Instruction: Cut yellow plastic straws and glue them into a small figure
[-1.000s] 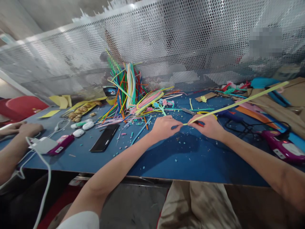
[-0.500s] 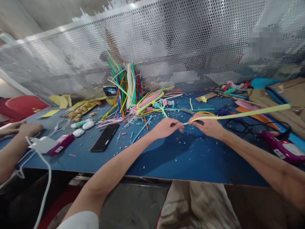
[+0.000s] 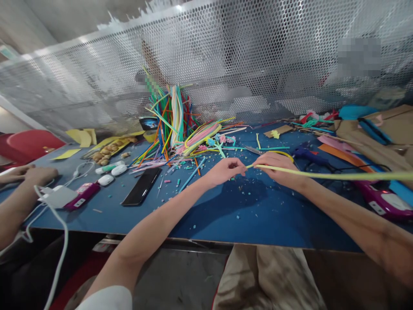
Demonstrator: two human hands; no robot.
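Observation:
A pale yellow pipe cleaner (image 3: 335, 175) runs through both of my hands above the blue table. My left hand (image 3: 228, 170) pinches its near end between thumb and fingers. Close beside it, my right hand (image 3: 278, 168) is closed round the same pipe cleaner, and the long free part stretches off to the right past my forearm. Scissors (image 3: 252, 150) lie just behind my right hand, their handles partly hidden by it. Beyond my left hand stands a small flower piece of pipe cleaner with a pale green stem (image 3: 221, 149) and pink and blue blossoms (image 3: 226, 138).
Many coloured pipe cleaners (image 3: 177, 116) stand bundled before the perforated metal screen (image 3: 258, 64). A black phone (image 3: 142, 186) lies left of my forearm. A blue glue gun (image 3: 311, 157) and a purple power strip (image 3: 383, 200) are at right. Another person's hands (image 3: 40, 174) rest at left.
The pipe cleaner's free end has swung down and lies more level, reaching the right edge of the view. My hands have shifted only slightly.

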